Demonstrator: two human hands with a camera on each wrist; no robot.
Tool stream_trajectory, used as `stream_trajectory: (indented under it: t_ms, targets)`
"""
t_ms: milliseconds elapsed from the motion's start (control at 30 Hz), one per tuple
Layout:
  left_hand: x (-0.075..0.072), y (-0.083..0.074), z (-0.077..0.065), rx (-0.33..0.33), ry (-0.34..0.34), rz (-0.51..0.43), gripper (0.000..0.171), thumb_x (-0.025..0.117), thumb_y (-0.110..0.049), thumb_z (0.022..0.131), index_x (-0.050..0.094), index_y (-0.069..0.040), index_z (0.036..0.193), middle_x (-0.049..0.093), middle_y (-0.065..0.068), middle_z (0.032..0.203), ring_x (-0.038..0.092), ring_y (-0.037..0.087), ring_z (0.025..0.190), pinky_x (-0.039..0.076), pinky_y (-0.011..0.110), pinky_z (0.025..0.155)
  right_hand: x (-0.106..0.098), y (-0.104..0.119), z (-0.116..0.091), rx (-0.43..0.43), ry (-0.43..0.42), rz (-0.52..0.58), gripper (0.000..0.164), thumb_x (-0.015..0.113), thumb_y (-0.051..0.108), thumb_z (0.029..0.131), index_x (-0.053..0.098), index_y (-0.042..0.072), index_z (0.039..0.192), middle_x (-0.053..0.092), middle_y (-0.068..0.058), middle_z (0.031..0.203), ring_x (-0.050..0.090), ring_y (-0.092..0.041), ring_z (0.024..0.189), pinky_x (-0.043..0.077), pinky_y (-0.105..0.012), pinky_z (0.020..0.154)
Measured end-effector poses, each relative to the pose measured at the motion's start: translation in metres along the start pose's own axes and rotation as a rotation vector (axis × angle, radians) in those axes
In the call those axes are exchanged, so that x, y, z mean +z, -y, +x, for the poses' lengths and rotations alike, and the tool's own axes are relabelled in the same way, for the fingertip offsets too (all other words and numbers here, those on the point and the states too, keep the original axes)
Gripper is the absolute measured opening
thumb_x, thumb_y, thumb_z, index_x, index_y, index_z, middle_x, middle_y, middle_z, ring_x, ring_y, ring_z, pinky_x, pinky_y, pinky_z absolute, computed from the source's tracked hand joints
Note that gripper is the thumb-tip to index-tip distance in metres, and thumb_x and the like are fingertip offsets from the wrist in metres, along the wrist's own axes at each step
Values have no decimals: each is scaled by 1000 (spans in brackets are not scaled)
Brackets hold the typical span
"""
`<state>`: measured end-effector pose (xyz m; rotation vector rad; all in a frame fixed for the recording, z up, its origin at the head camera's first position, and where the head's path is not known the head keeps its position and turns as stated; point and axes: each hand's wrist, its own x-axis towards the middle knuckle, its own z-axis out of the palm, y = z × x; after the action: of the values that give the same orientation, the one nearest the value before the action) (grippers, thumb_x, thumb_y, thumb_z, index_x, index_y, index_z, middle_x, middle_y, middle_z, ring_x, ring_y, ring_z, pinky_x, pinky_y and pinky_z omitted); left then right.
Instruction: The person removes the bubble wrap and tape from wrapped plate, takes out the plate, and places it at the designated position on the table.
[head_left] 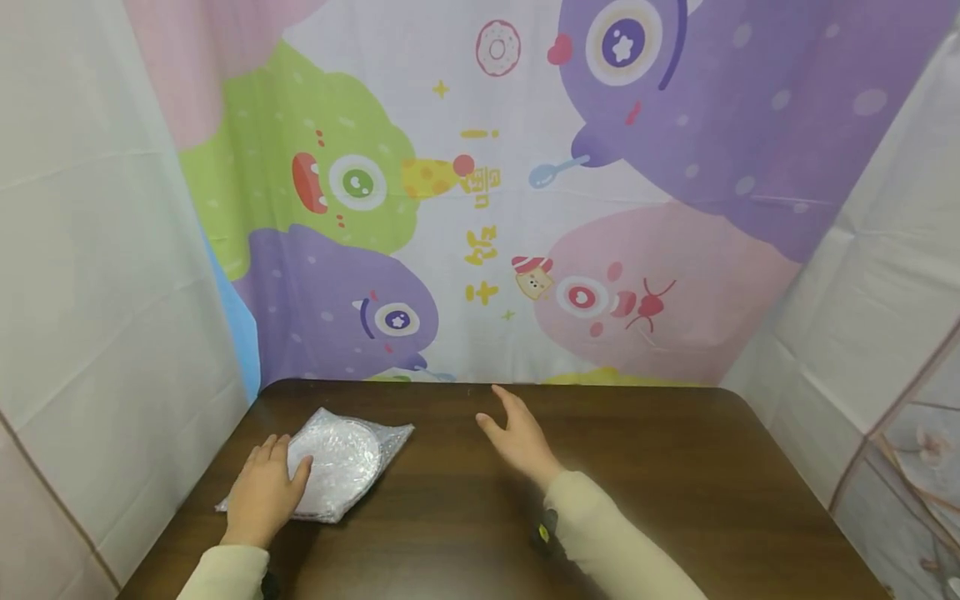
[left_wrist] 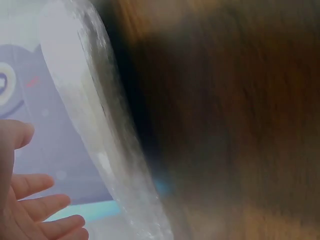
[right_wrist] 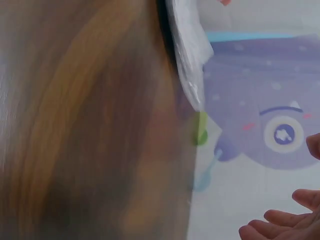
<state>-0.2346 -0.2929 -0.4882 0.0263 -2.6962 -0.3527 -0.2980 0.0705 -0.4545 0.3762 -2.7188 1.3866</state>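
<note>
A flat packet in clear bubble wrap (head_left: 341, 462) lies on the left half of the brown table, with a round, pale, disc-like shape showing through the wrap. My left hand (head_left: 266, 492) is over the packet's left side in the head view, fingers extended and thumb spread. In the left wrist view, those fingers (left_wrist: 42, 205) hold nothing, and the wrapped packet (left_wrist: 100, 120) stands edge-on beside them. Further right, my right hand (head_left: 519, 437) hovers over the table with thumb and fingers apart. Its relaxed fingers (right_wrist: 280, 220) show at the lower right of the right wrist view.
The dark wooden table (head_left: 675, 483) has rounded far corners. Behind its far edge hangs a curtain (head_left: 480, 333) printed with cartoon monsters. Pale fabric panels (head_left: 82, 250) close in the left and right sides.
</note>
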Motion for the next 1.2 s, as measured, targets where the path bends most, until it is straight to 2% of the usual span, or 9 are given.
stream_trajectory:
  t_ms: [133, 300, 467, 633, 867, 1100, 1200]
  targets:
    - [1, 14, 0, -53, 62, -11, 59, 55, -33, 89, 44, 14, 124, 40, 39, 128, 36, 56, 116, 30, 62, 99, 26, 4, 4, -8, 41, 61, 66, 51, 49, 89, 29, 18, 143, 29, -11, 148, 33, -34, 132, 32, -54, 104]
    - [4, 28, 3, -112, 149, -65, 65, 52, -37, 90, 41, 15, 126, 36, 40, 129, 36, 55, 117, 31, 63, 96, 58, 7, 6, 5, 69, 177, 63, 53, 44, 90, 33, 13, 142, 34, -16, 144, 40, -38, 126, 39, -51, 100]
    - [7, 37, 5, -137, 223, -130, 69, 52, -37, 90, 37, 19, 126, 37, 42, 128, 35, 55, 118, 30, 62, 98, 90, 10, 4, 55, 100, 289, 61, 56, 38, 89, 36, 8, 139, 39, -21, 140, 50, -37, 118, 46, -48, 93]
    - [8, 42, 4, -183, 295, -154, 74, 49, -42, 91, 35, 20, 128, 38, 40, 128, 36, 55, 117, 32, 63, 96, 115, 17, 0, 95, 113, 319, 60, 59, 33, 88, 40, 1, 135, 46, -24, 133, 50, -37, 117, 43, -48, 96]
    - [7, 45, 5, -245, 336, -202, 76, 46, -47, 91, 36, 18, 128, 39, 39, 129, 39, 55, 116, 35, 64, 92, 137, 25, -5, 95, 143, 357, 62, 60, 27, 87, 39, -9, 133, 49, -27, 129, 45, -37, 122, 37, -48, 102]
    - [9, 47, 4, -254, 353, -203, 73, 49, -46, 90, 40, 16, 127, 41, 37, 128, 41, 54, 115, 37, 64, 89, 151, 31, -12, 141, 292, 547, 66, 60, 17, 88, 26, -12, 138, 32, -33, 139, 49, -40, 118, 50, -40, 89]
    - [11, 47, 3, -261, 343, -217, 73, 50, -45, 89, 39, 16, 127, 41, 38, 128, 40, 55, 115, 36, 64, 90, 156, 34, -12, 150, 323, 601, 66, 59, 13, 88, 25, -12, 138, 29, -33, 141, 45, -40, 121, 50, -39, 89]
